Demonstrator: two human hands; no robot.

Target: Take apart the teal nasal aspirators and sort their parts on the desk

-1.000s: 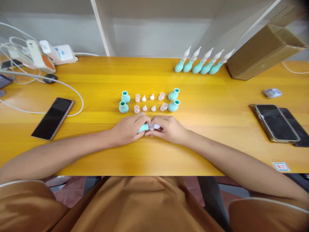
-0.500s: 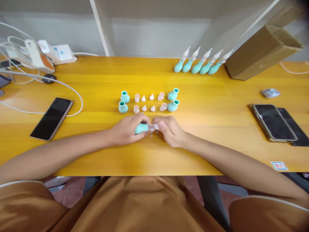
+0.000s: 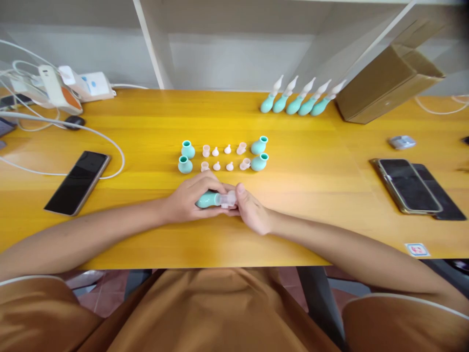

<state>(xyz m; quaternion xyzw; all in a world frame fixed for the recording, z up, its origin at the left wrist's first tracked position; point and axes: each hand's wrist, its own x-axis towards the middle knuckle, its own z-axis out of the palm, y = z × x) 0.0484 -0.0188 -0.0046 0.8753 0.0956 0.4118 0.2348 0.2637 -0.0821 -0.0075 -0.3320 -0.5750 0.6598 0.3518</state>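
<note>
Head view: teal bulb [image 3: 207,200] with clear connector [image 3: 226,199] at its neck, between hands, above bench [image 3: 146,249] near front edge. Left hand [image 3: 188,199] curled round bulb; right hand [image 3: 252,208] pinching connector's outer end, thumb uppermost. Handling, by judgement: light; bulb soft, smooth; connector stiffer. Best hold: bulb body and connector collar. Long axis: left-right, near level; connector points right.

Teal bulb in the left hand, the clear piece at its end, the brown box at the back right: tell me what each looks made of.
Teal bulb: glossy rubber or soft plastic, judging by its smooth sheen.
Clear piece: probably plastic, being translucent.
Brown box: likely cardboard, matte, with creased folds.
</note>
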